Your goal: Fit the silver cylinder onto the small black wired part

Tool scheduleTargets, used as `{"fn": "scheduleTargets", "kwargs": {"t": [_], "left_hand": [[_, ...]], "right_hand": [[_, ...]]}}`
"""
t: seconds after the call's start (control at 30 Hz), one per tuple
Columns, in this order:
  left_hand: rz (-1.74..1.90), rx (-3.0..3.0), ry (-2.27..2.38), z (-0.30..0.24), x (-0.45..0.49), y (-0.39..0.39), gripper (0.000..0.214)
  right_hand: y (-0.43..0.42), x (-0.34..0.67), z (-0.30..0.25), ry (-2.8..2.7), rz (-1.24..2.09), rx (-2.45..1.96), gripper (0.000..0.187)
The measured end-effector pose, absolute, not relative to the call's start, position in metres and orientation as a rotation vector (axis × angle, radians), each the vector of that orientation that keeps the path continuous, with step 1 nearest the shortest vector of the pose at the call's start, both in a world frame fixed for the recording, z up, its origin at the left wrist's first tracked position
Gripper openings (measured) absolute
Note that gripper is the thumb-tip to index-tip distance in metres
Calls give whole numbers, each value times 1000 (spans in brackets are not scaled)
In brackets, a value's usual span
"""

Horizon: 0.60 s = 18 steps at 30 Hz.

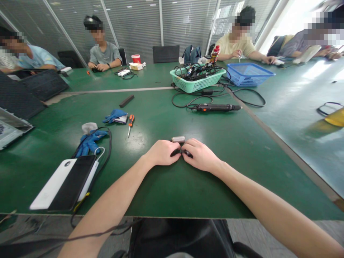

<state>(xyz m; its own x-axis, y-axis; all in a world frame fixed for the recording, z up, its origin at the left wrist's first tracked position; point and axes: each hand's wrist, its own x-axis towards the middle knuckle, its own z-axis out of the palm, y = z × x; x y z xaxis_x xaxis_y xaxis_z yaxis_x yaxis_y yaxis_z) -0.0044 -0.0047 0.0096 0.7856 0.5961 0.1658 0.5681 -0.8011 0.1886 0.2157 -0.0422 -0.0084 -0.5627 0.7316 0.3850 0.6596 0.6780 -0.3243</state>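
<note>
Toward the near edge of the surface (pixel 172 195), just short of a grey block (pixel 178 139), a small dark part (pixel 187 154) is pinched, each grip narrow on one end, by left hand (pixel 162 153) and right hand (pixel 200 156), and is judged light, stiff, easily dropped, best held by its ends.

left hand (pixel 162 153): curled on green table (pixel 228 172), middle, towards near edge; pinching dark part (pixel 186 153)
right hand (pixel 200 154): curled, fingertips meeting the left's, on the same dark part
grey block (pixel 178 139): flat, just beyond both hands' fingertips
orange screwdriver (pixel 130 123): left of hands, apart
blue gloves (pixel 90 141): towards left edge
electric screwdriver (pixel 217 107): farther back, corded
green basket (pixel 197 80): behind it, full of tools
</note>
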Motion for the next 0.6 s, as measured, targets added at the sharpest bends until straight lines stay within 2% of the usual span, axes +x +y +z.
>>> {"fn": "scheduleTargets", "kwargs": {"t": [0.4,0.6], "left_hand": [[313,2868,938,10,-4,-5,19],[328,2873,925,9,-5,-4,19]], "right_hand": [[-43,215,-7,-2401,195,-1084,4],[-44,215,-4,-2404,166,-1115,10]]}}
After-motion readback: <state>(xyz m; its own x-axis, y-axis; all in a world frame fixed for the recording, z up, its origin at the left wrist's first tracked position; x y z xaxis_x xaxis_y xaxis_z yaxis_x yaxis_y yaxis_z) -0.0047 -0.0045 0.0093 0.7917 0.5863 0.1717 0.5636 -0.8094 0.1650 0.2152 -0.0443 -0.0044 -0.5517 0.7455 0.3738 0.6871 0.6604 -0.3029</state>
